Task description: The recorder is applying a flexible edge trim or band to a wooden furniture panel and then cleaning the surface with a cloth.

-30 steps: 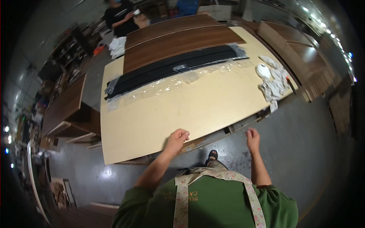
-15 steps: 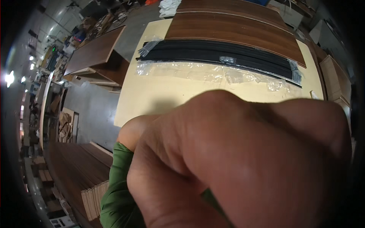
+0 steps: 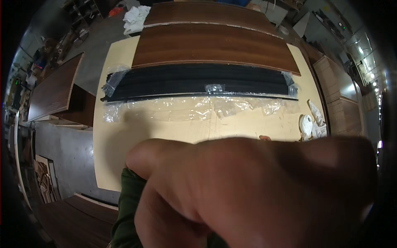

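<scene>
My left hand [image 3: 231, 182] fills the lower middle and right of the view, very close and blurred. Its wrist bends out of a green sleeve [image 3: 129, 206] at the lower left. The fingers look curled, but their tips are hidden, as is anything they hold. Beyond the hand is a cream-topped table [image 3: 169, 130]. Across it lies a flat bundle of black strips [image 3: 173, 80], bound with clear tape at both ends. Clear plastic film [image 3: 165, 108] spreads along its near side. My right hand cannot be made out.
Dark brown boards [image 3: 215, 43] lie behind the bundle, with a crumpled white cloth [image 3: 135, 18] at their far left. A white roll [image 3: 306, 125] sits near the table's right edge. More brown panels [image 3: 58, 89] stand at left, and stacked boards [image 3: 78, 221] lie lower left.
The view has swung, so the table and bundle now appear farther left and lower. The white roll has come into sight at right. My left hand is still close and curled.
</scene>
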Action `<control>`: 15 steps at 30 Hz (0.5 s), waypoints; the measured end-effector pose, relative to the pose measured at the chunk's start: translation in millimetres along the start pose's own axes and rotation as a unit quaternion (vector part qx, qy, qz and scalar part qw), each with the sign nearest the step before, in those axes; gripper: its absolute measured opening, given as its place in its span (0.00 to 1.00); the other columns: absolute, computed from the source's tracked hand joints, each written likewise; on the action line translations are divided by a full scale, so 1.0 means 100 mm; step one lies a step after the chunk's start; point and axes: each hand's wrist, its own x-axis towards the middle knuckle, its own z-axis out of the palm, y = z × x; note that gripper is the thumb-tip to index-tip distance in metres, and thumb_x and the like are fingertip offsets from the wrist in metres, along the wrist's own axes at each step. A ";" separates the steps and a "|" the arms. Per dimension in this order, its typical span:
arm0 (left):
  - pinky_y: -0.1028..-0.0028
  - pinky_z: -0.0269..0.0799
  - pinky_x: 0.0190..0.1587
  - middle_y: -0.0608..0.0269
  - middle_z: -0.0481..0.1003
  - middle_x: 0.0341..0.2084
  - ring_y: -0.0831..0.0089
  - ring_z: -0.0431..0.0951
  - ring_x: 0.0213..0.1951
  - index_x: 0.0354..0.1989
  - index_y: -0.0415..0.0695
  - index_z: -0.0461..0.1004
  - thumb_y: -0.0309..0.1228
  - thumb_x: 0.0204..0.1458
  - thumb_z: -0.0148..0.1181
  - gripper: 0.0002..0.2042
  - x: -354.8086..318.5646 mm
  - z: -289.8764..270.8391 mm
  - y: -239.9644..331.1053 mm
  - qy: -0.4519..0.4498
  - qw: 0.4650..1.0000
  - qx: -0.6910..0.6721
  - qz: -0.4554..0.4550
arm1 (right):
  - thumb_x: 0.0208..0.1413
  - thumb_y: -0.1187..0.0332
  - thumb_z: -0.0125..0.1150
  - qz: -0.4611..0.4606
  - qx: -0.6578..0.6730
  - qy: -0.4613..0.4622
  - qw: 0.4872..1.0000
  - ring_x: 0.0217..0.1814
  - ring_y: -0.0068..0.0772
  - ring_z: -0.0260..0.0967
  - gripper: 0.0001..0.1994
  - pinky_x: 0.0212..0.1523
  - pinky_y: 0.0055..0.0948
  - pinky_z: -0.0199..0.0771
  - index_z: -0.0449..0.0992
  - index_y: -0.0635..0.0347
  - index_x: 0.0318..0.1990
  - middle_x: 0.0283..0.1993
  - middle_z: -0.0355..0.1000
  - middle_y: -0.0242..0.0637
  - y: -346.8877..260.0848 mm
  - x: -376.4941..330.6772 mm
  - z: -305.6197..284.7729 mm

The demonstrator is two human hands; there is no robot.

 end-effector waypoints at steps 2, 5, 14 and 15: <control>0.69 0.69 0.43 0.47 0.70 0.38 0.62 0.72 0.41 0.26 0.36 0.73 0.40 0.53 0.51 0.16 -0.08 0.17 0.04 0.021 1.000 0.008 -0.002 | 0.56 0.68 0.53 -0.026 0.055 -0.054 0.997 0.28 0.17 0.64 0.10 0.30 0.18 0.65 0.71 0.65 0.41 0.28 0.69 0.30 -0.09 0.12 0.03; 0.70 0.66 0.47 0.53 0.72 0.38 0.65 0.71 0.45 0.27 0.37 0.74 0.36 0.52 0.53 0.13 0.14 -0.66 -0.59 -0.019 0.983 0.148 -0.112 | 0.58 0.66 0.50 -0.164 0.069 0.020 0.984 0.30 0.19 0.64 0.12 0.33 0.18 0.65 0.70 0.68 0.41 0.30 0.69 0.34 0.23 1.02 -0.34; 0.67 0.64 0.51 0.45 0.72 0.40 0.57 0.71 0.44 0.44 0.31 0.69 0.41 0.50 0.58 0.22 -2.03 -4.15 0.05 0.315 0.396 0.760 -0.408 | 0.53 0.55 0.50 -0.154 -0.224 0.337 0.902 0.50 0.52 0.65 0.24 0.53 0.40 0.63 0.68 0.70 0.48 0.46 0.68 0.57 -0.15 4.12 -1.39; 0.65 0.63 0.52 0.43 0.71 0.43 0.53 0.70 0.46 0.45 0.32 0.68 0.41 0.51 0.56 0.23 -2.18 -4.36 0.21 0.280 0.334 0.815 -0.383 | 0.52 0.53 0.50 -0.122 -0.233 0.354 0.898 0.53 0.53 0.63 0.26 0.54 0.41 0.62 0.68 0.70 0.49 0.48 0.67 0.58 -0.18 4.33 -1.41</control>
